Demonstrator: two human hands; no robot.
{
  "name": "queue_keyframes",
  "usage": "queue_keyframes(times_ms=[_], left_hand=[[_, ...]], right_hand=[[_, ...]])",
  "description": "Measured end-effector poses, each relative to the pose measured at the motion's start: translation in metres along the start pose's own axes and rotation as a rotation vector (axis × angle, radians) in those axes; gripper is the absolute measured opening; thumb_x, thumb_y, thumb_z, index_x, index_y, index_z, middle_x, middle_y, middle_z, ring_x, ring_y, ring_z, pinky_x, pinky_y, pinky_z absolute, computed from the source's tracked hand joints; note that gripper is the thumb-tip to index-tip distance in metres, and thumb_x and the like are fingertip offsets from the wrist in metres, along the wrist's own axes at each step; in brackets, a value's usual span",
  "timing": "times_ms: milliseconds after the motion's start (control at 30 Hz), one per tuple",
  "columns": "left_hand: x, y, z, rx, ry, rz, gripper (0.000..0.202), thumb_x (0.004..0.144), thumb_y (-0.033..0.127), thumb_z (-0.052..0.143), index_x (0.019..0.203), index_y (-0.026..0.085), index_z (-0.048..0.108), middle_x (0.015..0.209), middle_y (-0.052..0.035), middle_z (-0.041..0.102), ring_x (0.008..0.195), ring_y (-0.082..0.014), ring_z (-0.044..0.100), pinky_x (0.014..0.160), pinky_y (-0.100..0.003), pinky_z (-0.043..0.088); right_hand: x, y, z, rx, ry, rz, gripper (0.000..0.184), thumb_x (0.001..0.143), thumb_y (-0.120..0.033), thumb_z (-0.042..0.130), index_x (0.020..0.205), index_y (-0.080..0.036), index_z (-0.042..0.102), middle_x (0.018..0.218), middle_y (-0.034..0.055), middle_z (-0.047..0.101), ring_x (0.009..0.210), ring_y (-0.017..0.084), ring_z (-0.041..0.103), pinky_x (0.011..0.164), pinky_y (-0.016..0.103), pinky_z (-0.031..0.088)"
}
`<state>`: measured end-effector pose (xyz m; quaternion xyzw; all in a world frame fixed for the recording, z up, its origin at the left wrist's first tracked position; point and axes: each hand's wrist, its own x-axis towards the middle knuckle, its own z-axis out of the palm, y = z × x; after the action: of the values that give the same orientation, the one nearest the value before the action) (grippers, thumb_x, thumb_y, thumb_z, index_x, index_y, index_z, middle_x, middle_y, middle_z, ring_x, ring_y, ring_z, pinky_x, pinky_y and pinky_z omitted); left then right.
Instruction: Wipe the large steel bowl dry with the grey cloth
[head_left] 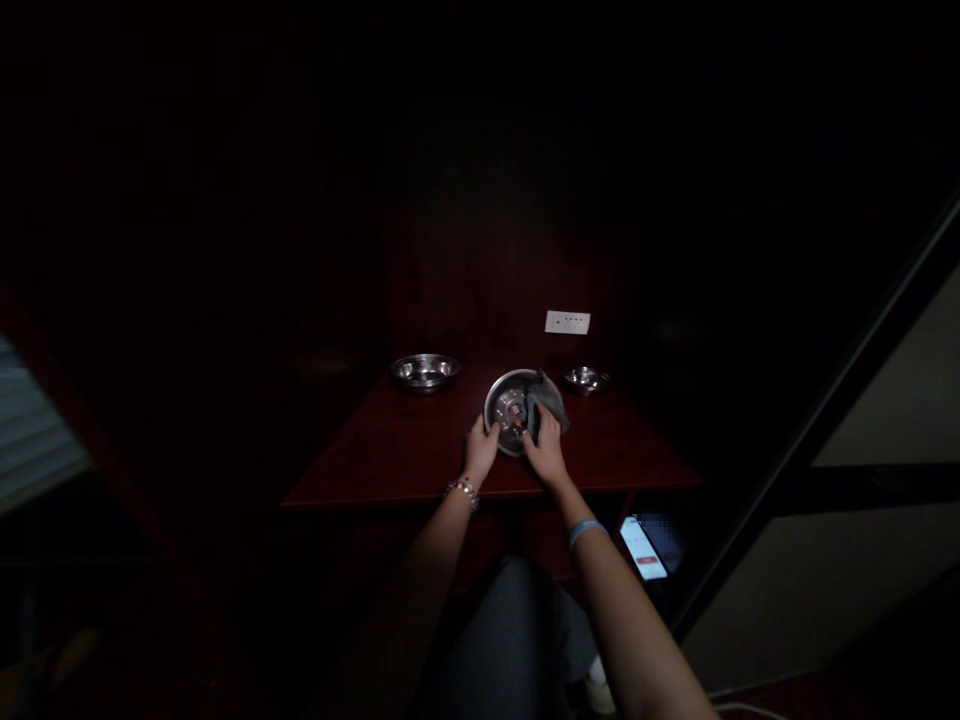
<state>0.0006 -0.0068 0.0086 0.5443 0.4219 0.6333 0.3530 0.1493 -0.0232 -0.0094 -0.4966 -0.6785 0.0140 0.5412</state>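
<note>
A shiny metal bowl (504, 398) is tilted toward me above the dark red table, its inside facing me. My left hand (481, 447) grips its lower left rim, with the thumb over the edge. On the bowl's right side, my right hand (546, 450) is closed on a grey cloth (552, 398), which lies over the rim and against the inner wall. Small orange and white marks show on the bowl's inside; I cannot tell whether they are a label or a reflection.
The red table (405, 450) also carries a wide metal bowl (424, 372) at the back left and a smaller metal bowl (586, 379) at the back right. A white socket panel (568, 322) is on the wall behind. Below the table's right edge, a lit phone (643, 548) shows.
</note>
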Motion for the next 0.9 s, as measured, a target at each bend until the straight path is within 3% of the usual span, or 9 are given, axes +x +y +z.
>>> queue_keyframes(times_ms=[200, 467, 767, 900], left_hand=[[-0.001, 0.002, 0.000, -0.021, -0.031, -0.046, 0.020, 0.081, 0.027, 0.065, 0.097, 0.016, 0.069, 0.089, -0.0073, 0.075, 0.094, -0.0237, 0.069, 0.093, -0.038, 0.052], [-0.004, 0.009, 0.001, -0.053, -0.049, -0.034, 0.026, 0.083, 0.038, 0.065, 0.095, 0.016, 0.071, 0.089, -0.0087, 0.075, 0.092, -0.0245, 0.069, 0.091, -0.038, 0.053], [0.000, -0.004, 0.004, -0.092, -0.107, -0.036, 0.033, 0.085, 0.042, 0.063, 0.100, 0.015, 0.071, 0.098, -0.0104, 0.076, 0.095, -0.0235, 0.069, 0.094, -0.038, 0.051], [0.000, -0.005, 0.006, -0.129, -0.169, -0.027, 0.037, 0.085, 0.045, 0.061, 0.105, 0.014, 0.070, 0.109, -0.0107, 0.075, 0.100, -0.0227, 0.068, 0.098, -0.039, 0.049]], right_hand=[[-0.003, -0.004, 0.003, -0.165, -0.101, -0.042, 0.071, 0.087, -0.025, 0.047, 0.153, -0.008, 0.028, 0.156, 0.0184, 0.036, 0.145, 0.030, 0.029, 0.118, 0.050, 0.030], [-0.005, -0.010, 0.003, -0.287, -0.032, -0.053, 0.077, 0.087, -0.033, 0.054, 0.155, -0.011, 0.025, 0.161, 0.0161, 0.028, 0.152, 0.035, 0.012, 0.121, 0.057, 0.018], [-0.003, -0.014, 0.001, -0.249, -0.058, 0.005, 0.084, 0.086, -0.041, 0.057, 0.156, -0.008, 0.021, 0.165, 0.0217, 0.010, 0.148, 0.039, 0.027, 0.116, 0.053, 0.033], [-0.003, -0.014, -0.001, -0.234, -0.058, -0.014, 0.087, 0.085, -0.038, 0.058, 0.155, -0.002, 0.021, 0.163, 0.0240, 0.016, 0.151, 0.036, 0.019, 0.119, 0.052, 0.030]])
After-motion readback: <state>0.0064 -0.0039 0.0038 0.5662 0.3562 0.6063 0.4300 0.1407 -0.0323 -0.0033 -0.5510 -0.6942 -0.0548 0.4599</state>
